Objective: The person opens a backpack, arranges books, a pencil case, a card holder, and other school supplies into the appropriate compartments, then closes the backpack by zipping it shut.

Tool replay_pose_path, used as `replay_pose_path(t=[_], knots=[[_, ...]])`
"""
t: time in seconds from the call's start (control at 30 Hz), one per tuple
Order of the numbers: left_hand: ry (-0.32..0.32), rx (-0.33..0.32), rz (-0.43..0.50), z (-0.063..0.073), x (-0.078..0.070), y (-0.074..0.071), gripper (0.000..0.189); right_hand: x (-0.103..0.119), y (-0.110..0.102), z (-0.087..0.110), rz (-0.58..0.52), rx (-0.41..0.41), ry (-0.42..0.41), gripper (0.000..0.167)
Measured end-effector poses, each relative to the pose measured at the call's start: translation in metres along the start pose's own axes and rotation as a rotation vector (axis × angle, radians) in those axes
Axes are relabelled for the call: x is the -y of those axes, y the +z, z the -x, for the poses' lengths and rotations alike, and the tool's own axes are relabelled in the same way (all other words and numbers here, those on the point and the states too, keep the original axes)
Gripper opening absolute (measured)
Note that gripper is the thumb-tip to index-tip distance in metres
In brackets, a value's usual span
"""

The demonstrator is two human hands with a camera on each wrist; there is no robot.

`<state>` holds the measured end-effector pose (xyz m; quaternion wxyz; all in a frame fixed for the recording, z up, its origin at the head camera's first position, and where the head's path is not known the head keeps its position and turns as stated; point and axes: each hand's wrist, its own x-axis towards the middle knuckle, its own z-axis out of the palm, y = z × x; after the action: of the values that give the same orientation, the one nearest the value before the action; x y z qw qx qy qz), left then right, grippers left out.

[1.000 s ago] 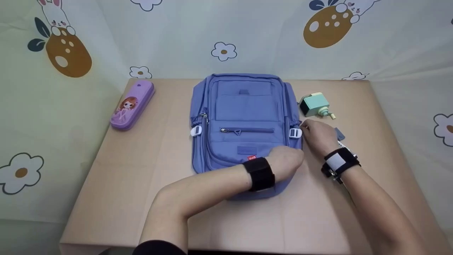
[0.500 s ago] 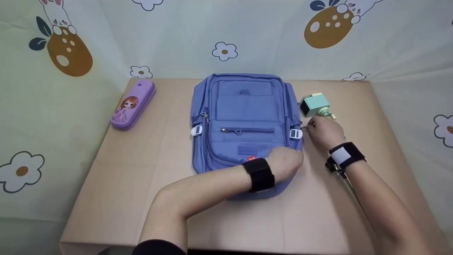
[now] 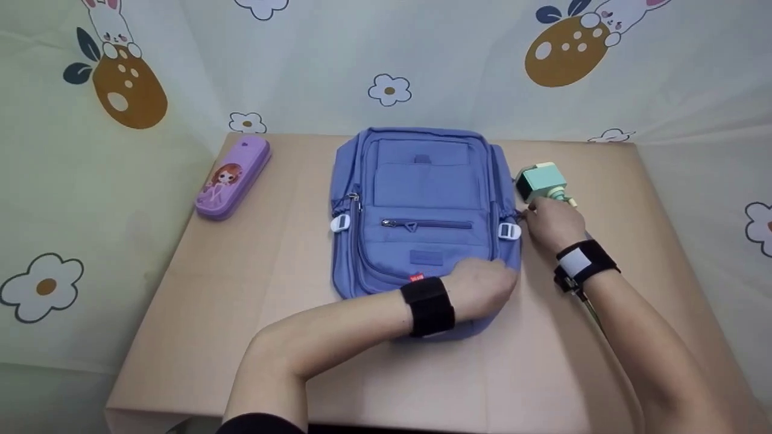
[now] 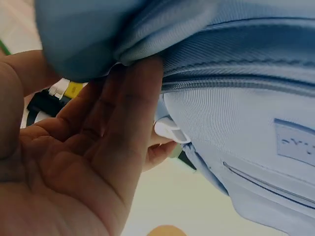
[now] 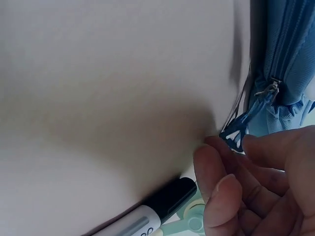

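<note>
A blue backpack (image 3: pixel 425 187) lies front side up on the table. In the head view my left hand (image 3: pixel 482 289) grips the fabric of its lower right edge. The left wrist view shows my thumb and fingers on either side of the folded fabric (image 4: pixel 78 39). Beside the bag's right side, my right hand (image 3: pixel 555 224) pinches a blue triangular zipper pull (image 5: pixel 235 132) between thumb and finger. The pull stretches from a metal slider (image 5: pixel 270 89) on the side zipper. From above, the right hand's fingertips and the pull are mostly hidden.
A mint-green box with a crank handle (image 3: pixel 543 179) stands just beyond my right hand. A black-capped marker (image 5: pixel 147 214) lies near that hand. At the far left is a purple pencil case (image 3: pixel 232 178). Patterned cloth (image 3: pixel 319 66) encloses the table (image 3: pixel 259 289).
My right hand has moved slightly away and to the right, then stayed near the side zipper. My left hand has shifted slightly left and nearer, with the fabric in it. The view has tilted slightly.
</note>
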<state>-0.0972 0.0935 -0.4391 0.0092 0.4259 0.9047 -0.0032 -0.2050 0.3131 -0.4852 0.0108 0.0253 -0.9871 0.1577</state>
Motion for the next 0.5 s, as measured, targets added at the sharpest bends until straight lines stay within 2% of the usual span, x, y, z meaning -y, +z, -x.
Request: replay_pose_path(t=[0.1, 0.23, 0.33, 0.5], knots=[[-0.004, -0.011, 0.058, 0.01, 0.009, -0.007, 0.017, -0.001, -0.002, 0.003, -0.01, -0.007, 0.004, 0.029], [-0.015, -0.062, 0.105, 0.028, 0.032, -0.014, 0.02, -0.001, -0.006, 0.01, -0.015, -0.035, -0.015, 0.028], [-0.044, -0.124, 0.136, 0.043, 0.055, -0.016, 0.019, 0.0, -0.01, 0.016, -0.016, -0.081, -0.038, 0.026], [-0.131, -0.292, 0.145, 0.072, 0.107, -0.01, 0.017, 0.009, -0.014, 0.023, -0.021, -0.201, -0.139, 0.02]])
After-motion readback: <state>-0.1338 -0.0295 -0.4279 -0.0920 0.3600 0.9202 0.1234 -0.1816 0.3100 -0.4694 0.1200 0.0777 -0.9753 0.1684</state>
